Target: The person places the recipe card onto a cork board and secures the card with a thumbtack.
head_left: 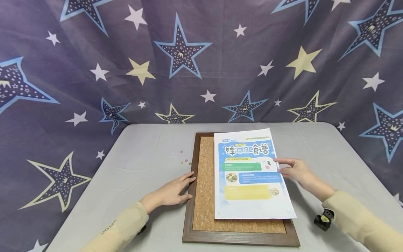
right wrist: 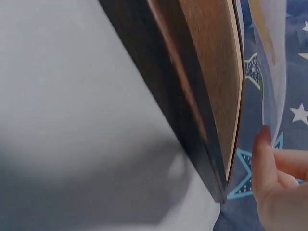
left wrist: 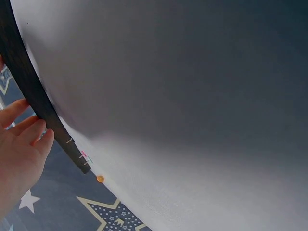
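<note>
Right hand (head_left: 300, 174): thumb and fingers clamped on right edge of sheet (head_left: 252, 209). Left hand (head_left: 170, 192): thumb apart from fingers, tips touching frame (head_left: 240, 238). Between hands, frame holds cork (head_left: 204, 189), partly covered by sheet. Coloured bits (head_left: 186, 160) just beyond left fingertips.

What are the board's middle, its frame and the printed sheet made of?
Board's middle: matte cork, apparently, from its speckled tan grain. Frame: seemingly dark wood or imitation, satin, faintly streaked. Printed sheet: likely smooth paper, thin and curving.
</note>
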Demonstrator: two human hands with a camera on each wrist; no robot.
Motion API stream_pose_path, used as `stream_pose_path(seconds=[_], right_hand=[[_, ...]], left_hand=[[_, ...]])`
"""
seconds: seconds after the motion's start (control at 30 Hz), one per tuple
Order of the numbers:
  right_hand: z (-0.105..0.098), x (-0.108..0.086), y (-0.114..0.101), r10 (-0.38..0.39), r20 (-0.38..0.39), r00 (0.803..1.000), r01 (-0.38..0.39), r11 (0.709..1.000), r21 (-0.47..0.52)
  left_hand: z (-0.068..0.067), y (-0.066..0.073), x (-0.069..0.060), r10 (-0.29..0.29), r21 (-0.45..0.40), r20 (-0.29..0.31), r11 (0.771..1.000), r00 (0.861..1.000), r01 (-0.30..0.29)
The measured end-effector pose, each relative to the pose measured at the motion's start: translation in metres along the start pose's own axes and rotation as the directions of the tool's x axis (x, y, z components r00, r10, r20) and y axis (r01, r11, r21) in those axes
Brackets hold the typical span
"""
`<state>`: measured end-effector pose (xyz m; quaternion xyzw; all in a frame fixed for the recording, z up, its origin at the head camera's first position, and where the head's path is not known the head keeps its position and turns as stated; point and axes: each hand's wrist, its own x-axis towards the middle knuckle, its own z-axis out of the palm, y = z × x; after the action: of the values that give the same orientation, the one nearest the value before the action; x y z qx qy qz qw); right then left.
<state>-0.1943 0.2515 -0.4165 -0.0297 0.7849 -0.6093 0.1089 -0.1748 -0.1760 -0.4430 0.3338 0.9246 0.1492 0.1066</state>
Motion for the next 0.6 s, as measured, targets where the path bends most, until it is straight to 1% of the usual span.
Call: stream_pose_path(seconds=[0.3, 0.5, 0.6], right_hand=[[0.020, 0.003, -0.002, 0.061, -0.024, 0.998, -0.061, 0.998, -0.008], [0.030, 0.004, 0.000, 0.111, -0.029, 0.993, -0.111, 0.994, 0.008], [0.034, 0.005, 0.001, 0.120, -0.025, 0.992, -0.120, 0.993, 0.017]], left_hand=[[0.001, -0.001, 0.000, 0.005, 0.010, -0.008, 1.000, 1.000, -0.005], [0.001, -0.001, 0.001, 0.014, 0.014, -0.011, 1.000, 1.000, -0.014], [0.002, -0.001, 0.001, 0.019, 0.018, -0.015, 1.000, 1.000, -0.019]])
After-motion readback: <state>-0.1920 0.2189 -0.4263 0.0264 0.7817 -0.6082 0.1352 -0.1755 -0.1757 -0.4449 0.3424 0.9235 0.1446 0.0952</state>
